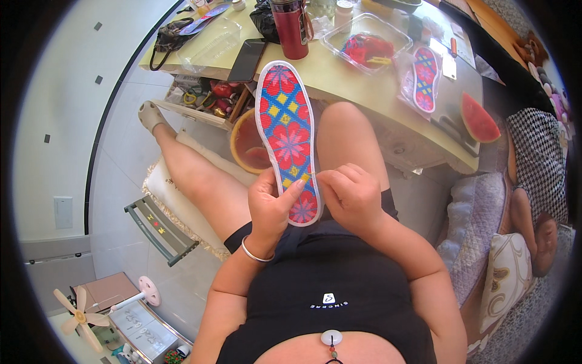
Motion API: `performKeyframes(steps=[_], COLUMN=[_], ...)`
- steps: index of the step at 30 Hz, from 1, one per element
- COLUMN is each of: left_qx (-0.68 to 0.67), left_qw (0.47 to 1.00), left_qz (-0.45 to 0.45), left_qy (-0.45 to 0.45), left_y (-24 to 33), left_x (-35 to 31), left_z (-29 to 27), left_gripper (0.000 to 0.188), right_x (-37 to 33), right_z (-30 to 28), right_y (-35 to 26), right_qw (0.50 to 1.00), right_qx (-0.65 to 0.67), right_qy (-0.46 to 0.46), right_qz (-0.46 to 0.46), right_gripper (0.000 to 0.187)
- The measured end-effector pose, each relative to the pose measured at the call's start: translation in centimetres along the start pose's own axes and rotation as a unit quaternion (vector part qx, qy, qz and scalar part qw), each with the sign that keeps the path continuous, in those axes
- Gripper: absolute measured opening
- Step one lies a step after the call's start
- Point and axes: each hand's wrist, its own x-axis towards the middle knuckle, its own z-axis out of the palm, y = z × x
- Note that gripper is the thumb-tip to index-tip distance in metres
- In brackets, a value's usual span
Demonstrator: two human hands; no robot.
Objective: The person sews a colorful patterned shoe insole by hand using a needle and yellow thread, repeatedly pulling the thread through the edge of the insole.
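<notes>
A patterned insole (285, 130), stitched with red flowers, blue bands and yellow diamonds inside a white border, is held upright in front of me. Its lower left side sits in my left hand (270, 209), with the thumb lying over the front face and a bangle at the wrist. My right hand (354, 197) is closed, thumb and forefinger pinched together beside the insole's lower right edge. Whatever it may pinch is too fine to make out. On the table, a second insole (425, 79) of similar pattern lies on clear plastic.
Along the table (339, 85) stand a dark red tumbler (291, 30), a phone (247, 60) and a clear tray (367, 51) of red material. A watermelon slice (479, 118) rests near the right edge. Below are an open, filled drawer (212, 100) and a small stool (160, 230). Another person's leg shows at right.
</notes>
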Motion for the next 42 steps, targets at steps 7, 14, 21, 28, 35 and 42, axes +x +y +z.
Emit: performKeyframes(steps=[7, 14, 21, 28, 35, 42], left_qx=[0.008, 0.021, 0.183, 0.198, 0.081, -0.113], left_qw=[1.0, 1.0, 0.978, 0.969, 0.993, 0.985], left_qz=[0.003, 0.009, 0.1, 0.136, 0.082, 0.012], left_qy=[-0.005, -0.002, 0.018, 0.056, 0.004, -0.128], left_y=[0.3, 0.3, -0.6, -1.1, -1.1, 0.0], left_x=[-0.2, -0.3, -0.9, -0.7, -0.4, 0.7], left_z=[0.5, 0.7, 0.6, 0.7, -0.1, 0.1], left_gripper=[0.022, 0.022, 0.012, 0.012, 0.025, 0.031], right_x=[-0.1, -0.1, -0.2, -0.4, 0.9, 0.1], right_z=[0.5, 0.4, 0.6, 0.6, -0.7, -0.7], right_y=[0.3, 0.2, -0.2, -0.2, -0.5, 2.1], right_qw=[1.0, 0.999, 0.998, 1.0, 0.999, 0.657], right_qx=[-0.018, -0.024, -0.06, -0.024, 0.0, 0.561], right_qy=[0.02, 0.02, 0.003, 0.004, 0.037, -0.121], right_qz=[-0.013, -0.013, -0.02, 0.016, 0.032, 0.488], right_gripper=[0.009, 0.01, 0.016, 0.014, 0.01, 0.011])
